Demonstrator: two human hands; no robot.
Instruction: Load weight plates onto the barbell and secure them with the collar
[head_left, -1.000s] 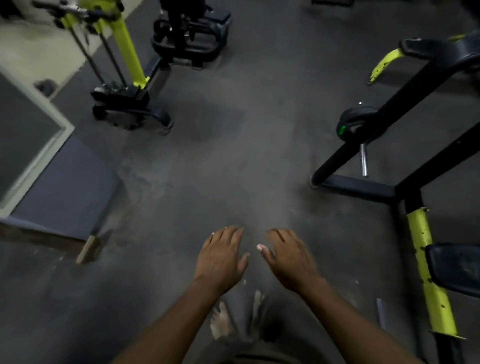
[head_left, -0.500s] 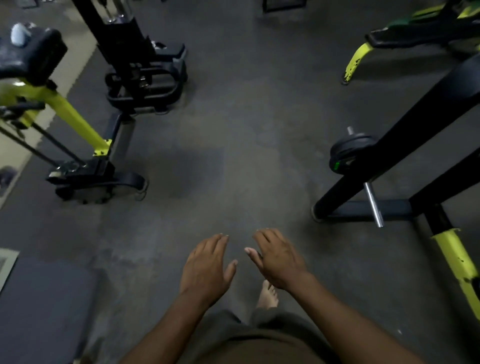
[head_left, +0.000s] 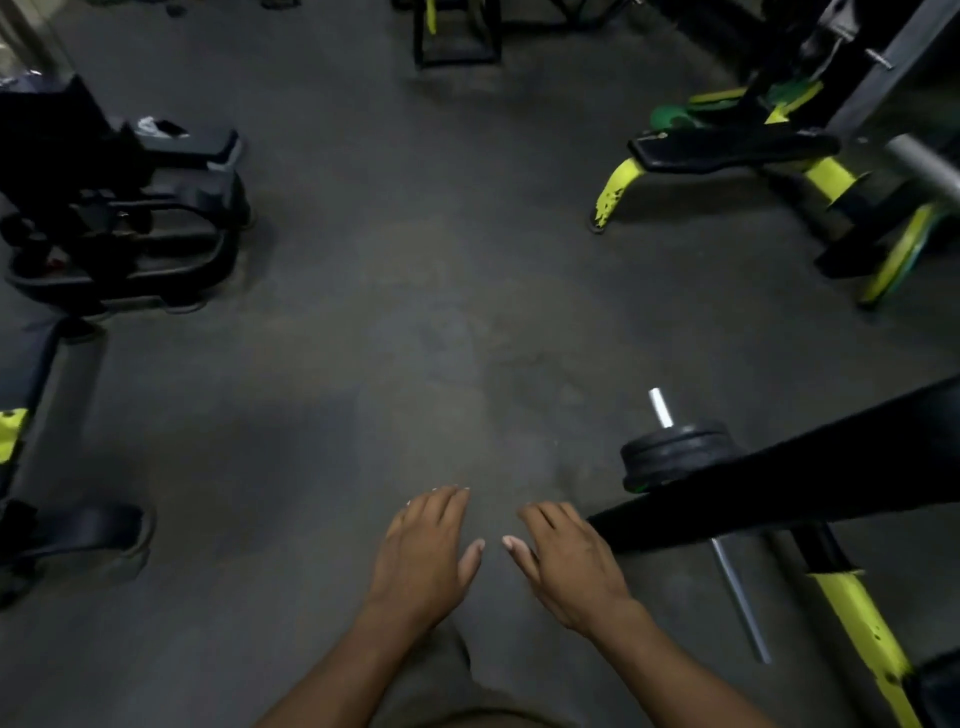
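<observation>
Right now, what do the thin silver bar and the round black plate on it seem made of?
The thin silver bar looks like bare polished metal, bright and reflective. The round black plate looks matte, either rubber-coated or painted iron; the dim light leaves that open.

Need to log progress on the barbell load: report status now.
Left hand and right hand open, holding nothing. Black plates sit on a steel bar; no collar visible. Black frame beam crosses in front.
</observation>
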